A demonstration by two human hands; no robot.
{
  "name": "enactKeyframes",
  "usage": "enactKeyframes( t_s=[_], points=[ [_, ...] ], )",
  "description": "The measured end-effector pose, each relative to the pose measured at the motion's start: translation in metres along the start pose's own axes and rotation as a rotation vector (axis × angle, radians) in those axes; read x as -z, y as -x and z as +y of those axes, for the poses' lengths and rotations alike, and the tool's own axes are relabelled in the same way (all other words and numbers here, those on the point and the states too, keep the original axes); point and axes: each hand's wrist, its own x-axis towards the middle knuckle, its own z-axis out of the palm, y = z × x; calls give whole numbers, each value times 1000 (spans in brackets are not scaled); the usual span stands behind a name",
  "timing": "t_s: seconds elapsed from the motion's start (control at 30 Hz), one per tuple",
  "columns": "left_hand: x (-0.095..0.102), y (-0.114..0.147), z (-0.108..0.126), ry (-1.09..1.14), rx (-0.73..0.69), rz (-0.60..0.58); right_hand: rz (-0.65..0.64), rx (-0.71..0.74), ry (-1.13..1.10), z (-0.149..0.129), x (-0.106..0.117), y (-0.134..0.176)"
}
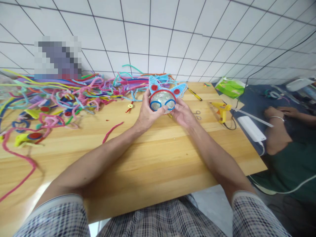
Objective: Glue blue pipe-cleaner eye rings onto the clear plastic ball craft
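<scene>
Between my two hands is a round, clear-looking craft piece (161, 98) with a red pipe-cleaner rim. Two light-blue pointed ears with red dots top it, and two blue loops lie across its front. My left hand (148, 113) grips its left side, the thumb pressed over the front near the blue loops. On the lower right edge, my right hand (182, 113) holds it with curled fingers. A yellow utility knife (195, 94) and small scissors (197, 114) lie to the right of the hands. A red pipe-cleaner piece (112, 131) rests left of them.
A big tangle of coloured pipe cleaners (81, 89) covers the table's back left. At right are a yellow glue gun (222, 110), a white power strip (251, 128) and a green packet (230, 87). Another person's arm (278, 131) is beyond the table's right edge.
</scene>
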Motion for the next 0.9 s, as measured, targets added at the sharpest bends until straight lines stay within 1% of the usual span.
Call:
enactKeyframes(
  t_s=[0.27, 0.47, 0.6, 0.73, 0.8, 0.9],
  points=[
    [1, 1, 4, 43, 17, -2, 21, -1, 32, 0, 0, 1],
    [5, -3, 4, 78, 71, -18, 43, -16, 16, -5, -8, 3],
    [7, -12, 8, 263, 171, -9, 76, -42, 34, -13, -18, 5],
    [8, -17, 17, 455, 327, -35, 121, -57, 104, -23, -28, 11],
    [9, -18, 23, 521, 393, -48, 131, -69, 137, -28, -31, 14],
    [11, -18, 29, 575, 448, -80, 136, -93, 167, -35, -35, 17]
  ],
)
